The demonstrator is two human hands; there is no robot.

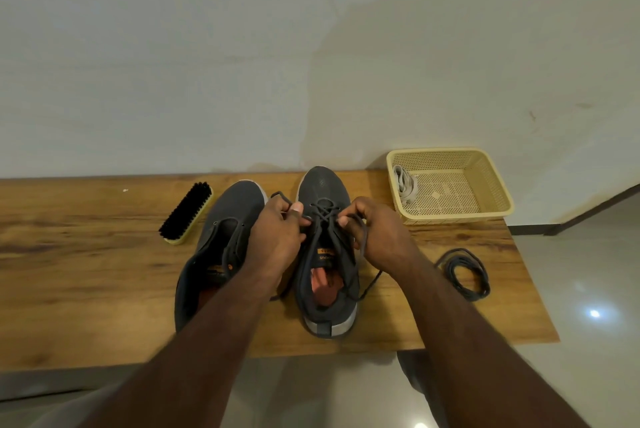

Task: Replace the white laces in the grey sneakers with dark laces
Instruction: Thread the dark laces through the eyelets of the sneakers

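Head view: I see the right sneaker [325, 254], mid-tabletop, part-laced dark in its lower eyelets; left hand [277, 237] and right hand [377, 237] each pinch a dark lace [329, 216] end. Left sneaker [221, 247] is bare beside it, spare dark lace coil [465, 273] near the right edge, white laces [405, 185] in the basket [491, 185] at the far right corner; roughly a third done, I'd say.

I have a single view, from the camera worn on the head, wide-angle, looking forward and down. It faces the wall [311, 46] across the bench [86, 254], whose far edge runs level across the middle of my picture. Both forearms enter from the bottom edge and reach away from me, so the left hand [277, 233] and right hand [381, 237] sit close, near centre. The lens bends the bench edges outward. At lower right I see floor [588, 289] past the bench end. No second view overlaps it.
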